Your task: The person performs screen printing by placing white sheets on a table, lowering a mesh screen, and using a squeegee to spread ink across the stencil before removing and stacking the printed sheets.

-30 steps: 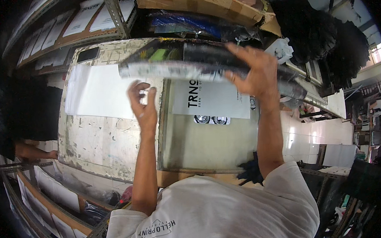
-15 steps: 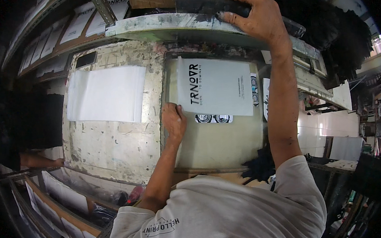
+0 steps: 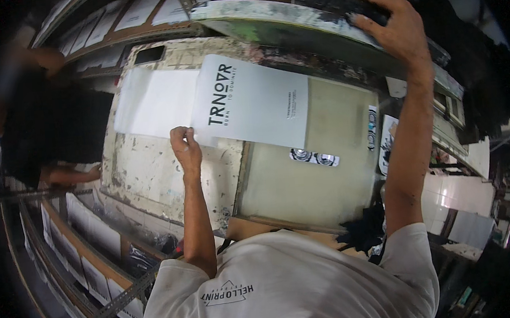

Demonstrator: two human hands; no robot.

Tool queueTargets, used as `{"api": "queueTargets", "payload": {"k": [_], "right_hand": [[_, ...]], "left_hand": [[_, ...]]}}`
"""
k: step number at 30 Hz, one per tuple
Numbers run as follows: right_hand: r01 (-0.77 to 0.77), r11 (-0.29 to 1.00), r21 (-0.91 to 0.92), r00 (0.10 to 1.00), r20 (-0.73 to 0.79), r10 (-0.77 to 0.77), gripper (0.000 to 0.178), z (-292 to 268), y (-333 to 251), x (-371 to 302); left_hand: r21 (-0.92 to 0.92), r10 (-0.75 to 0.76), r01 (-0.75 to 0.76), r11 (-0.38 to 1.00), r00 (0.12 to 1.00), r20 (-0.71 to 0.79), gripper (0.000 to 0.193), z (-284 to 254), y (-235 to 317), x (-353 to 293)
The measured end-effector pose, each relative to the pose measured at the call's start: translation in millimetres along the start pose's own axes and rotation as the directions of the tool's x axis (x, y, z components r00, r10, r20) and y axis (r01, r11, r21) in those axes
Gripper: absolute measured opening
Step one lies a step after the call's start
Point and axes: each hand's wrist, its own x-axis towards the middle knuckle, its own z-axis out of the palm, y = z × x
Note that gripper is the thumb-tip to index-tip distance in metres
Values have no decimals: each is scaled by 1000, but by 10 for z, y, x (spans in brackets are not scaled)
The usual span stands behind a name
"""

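Note:
My left hand (image 3: 186, 152) pinches the near left corner of a white sheet with black print (image 3: 263, 108). That sheet stretches from a pile of plain white sheets (image 3: 156, 98) on the paint-flecked table (image 3: 156, 178) across to a smooth yellowish board (image 3: 299, 197). At the upper right, my right hand (image 3: 399, 28) is closed around the end of a long black block (image 3: 330, 3), thumb on its near side. The block rests along a white, ink-stained bar (image 3: 269, 19) raised behind the board. My right fingers are partly hidden behind the block.
A round-patterned sticker strip (image 3: 314, 156) lies on the board, with another (image 3: 373, 128) at its right side. A dark flat rectangle (image 3: 150, 54) sits on the table's far corner. Racks (image 3: 77, 242) of white sheets stand lower left. Another person (image 3: 52, 132) is at the left.
My left hand has drawn the printed sheet leftward off part of the board, onto the pile's right side. My right hand stays on the black block. The whole view has shifted and turned slightly.

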Motion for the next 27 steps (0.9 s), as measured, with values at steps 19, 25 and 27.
{"api": "queueTargets", "payload": {"k": [19,25,27], "right_hand": [[-5,999,37,1000,3,4,54,110,111,29],[7,1000,7,1000,1,-7,54,78,154,31],[32,999,-5,999,-14,-32,55,93,141,39]], "left_hand": [[445,332,-214,869,921,-205,26,-436,-7,84],[258,234,-248,934,969,83,30,208,484,-116],[310,195,-198,930,980,43,30,311,238,-131]]}}
